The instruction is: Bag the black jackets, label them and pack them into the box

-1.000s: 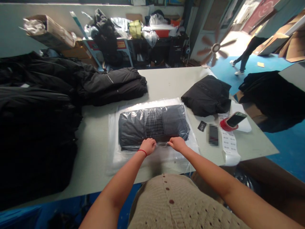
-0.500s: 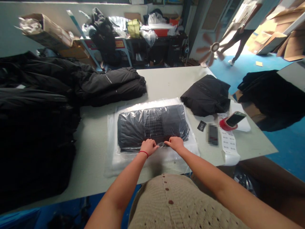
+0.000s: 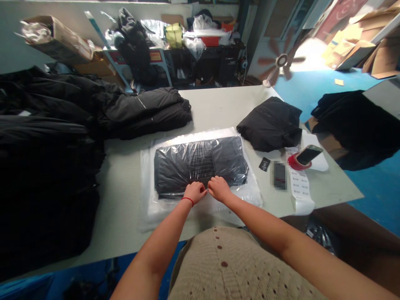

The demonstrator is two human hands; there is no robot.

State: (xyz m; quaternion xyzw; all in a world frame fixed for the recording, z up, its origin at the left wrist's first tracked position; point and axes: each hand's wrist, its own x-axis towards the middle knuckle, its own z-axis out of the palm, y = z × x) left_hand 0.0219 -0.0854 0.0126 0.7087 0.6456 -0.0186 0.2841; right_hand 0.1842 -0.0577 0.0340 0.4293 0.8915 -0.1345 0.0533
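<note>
A folded dark garment [image 3: 200, 164] lies flat inside a clear plastic bag [image 3: 250, 193] on the pale table [image 3: 218, 108]. My left hand [image 3: 195, 192], with a red string on the wrist, and my right hand [image 3: 219, 188] are close together at the garment's near edge. Both appear to pinch the plastic film there. A loose black folded jacket [image 3: 270, 124] lies beyond the bag to the right. Nearby are a small black tag [image 3: 264, 164], a blurred rectangular item [image 3: 279, 175], and a phone [image 3: 308, 155] resting on a red tape roll [image 3: 293, 162].
A strip of printed labels [image 3: 300, 189] hangs over the table's near right edge. A black jacket stack [image 3: 146, 114] and a large black garment pile [image 3: 46, 166] fill the left. More black garments [image 3: 353, 121] lie right. Cluttered shelving [image 3: 200, 62] stands behind the table.
My right hand has slid left along the garment's near edge, closing the gap to my left hand. The person walking in the background has left view.
</note>
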